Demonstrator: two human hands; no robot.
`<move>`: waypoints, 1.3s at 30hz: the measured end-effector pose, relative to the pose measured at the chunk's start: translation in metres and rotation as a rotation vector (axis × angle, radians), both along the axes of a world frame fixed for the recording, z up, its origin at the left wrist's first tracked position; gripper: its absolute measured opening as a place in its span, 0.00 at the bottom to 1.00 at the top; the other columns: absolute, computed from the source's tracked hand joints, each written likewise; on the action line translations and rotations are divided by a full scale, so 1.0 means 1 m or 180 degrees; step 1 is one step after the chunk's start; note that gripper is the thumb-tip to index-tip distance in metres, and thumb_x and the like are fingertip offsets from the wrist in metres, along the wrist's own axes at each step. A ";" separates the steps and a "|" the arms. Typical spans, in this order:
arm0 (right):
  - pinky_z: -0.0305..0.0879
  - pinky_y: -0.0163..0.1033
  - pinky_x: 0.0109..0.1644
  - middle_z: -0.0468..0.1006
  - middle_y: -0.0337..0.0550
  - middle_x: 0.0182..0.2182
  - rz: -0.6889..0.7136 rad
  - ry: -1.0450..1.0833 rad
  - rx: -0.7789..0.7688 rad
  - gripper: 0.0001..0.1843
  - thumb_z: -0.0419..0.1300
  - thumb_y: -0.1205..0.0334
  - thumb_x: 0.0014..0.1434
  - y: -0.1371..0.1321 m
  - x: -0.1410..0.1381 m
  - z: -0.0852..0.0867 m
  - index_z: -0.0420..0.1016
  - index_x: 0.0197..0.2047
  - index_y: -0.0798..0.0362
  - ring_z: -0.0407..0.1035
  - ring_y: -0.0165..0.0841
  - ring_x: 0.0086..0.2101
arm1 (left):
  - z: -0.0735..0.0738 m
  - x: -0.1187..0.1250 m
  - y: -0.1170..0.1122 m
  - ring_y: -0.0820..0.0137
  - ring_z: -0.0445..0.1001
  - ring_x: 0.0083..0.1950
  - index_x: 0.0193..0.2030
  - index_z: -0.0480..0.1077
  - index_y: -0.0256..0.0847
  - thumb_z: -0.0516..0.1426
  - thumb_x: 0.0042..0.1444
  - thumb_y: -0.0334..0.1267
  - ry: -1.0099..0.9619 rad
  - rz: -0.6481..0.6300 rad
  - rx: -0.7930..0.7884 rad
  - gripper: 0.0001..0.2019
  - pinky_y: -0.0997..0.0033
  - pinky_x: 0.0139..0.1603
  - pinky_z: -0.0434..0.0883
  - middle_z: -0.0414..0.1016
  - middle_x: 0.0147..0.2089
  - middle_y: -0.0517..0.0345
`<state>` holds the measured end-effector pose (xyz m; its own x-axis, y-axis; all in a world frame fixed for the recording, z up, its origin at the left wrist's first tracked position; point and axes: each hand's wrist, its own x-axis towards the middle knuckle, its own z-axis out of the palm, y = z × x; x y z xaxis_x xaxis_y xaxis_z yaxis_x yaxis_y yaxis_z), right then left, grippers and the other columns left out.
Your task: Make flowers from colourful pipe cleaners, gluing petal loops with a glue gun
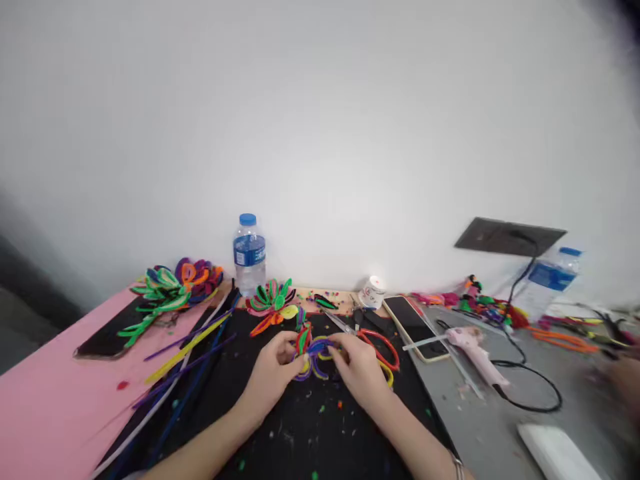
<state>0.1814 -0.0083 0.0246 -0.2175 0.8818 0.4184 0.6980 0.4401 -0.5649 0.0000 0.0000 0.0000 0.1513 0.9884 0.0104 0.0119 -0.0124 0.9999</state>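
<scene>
Left hand [273,373] and right hand [357,373] both pinched shut on multicoloured looped pipe-cleaner flower [314,349], held low over black work mat [300,433]. Red-handled scissors [373,343] just beside right hand.

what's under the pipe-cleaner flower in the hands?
Black mat, dotted with small coloured scraps. The patch straight below the pipe-cleaner flower is covered by it and by the left hand and right hand gripping it.
</scene>
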 end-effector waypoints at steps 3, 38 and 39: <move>0.67 0.37 0.42 0.78 0.44 0.35 0.0045 0.0003 0.0060 0.10 0.52 0.70 0.59 0.001 0.001 -0.001 0.73 0.40 0.53 0.73 0.35 0.37 | 0.000 -0.001 -0.001 0.74 0.63 0.26 0.39 0.66 0.36 0.61 0.46 0.37 -0.0094 0.0029 -0.0010 0.13 0.76 0.29 0.60 0.62 0.23 0.67; 0.42 0.27 0.17 0.62 0.30 0.18 0.0510 0.2986 -0.1752 0.03 0.52 0.68 0.48 0.008 0.000 0.011 0.60 0.25 0.53 0.47 0.20 0.15 | 0.011 -0.002 -0.005 0.75 0.66 0.26 0.38 0.67 0.38 0.60 0.47 0.35 -0.0346 0.0040 -0.0140 0.11 0.77 0.28 0.61 0.67 0.23 0.68; 0.43 0.28 0.17 0.62 0.31 0.18 0.0501 0.2936 -0.1727 0.03 0.51 0.68 0.48 0.008 0.000 0.010 0.61 0.25 0.53 0.47 0.21 0.16 | 0.010 -0.002 -0.005 0.75 0.66 0.26 0.38 0.67 0.38 0.60 0.47 0.35 -0.0346 0.0048 -0.0133 0.11 0.77 0.28 0.61 0.66 0.23 0.67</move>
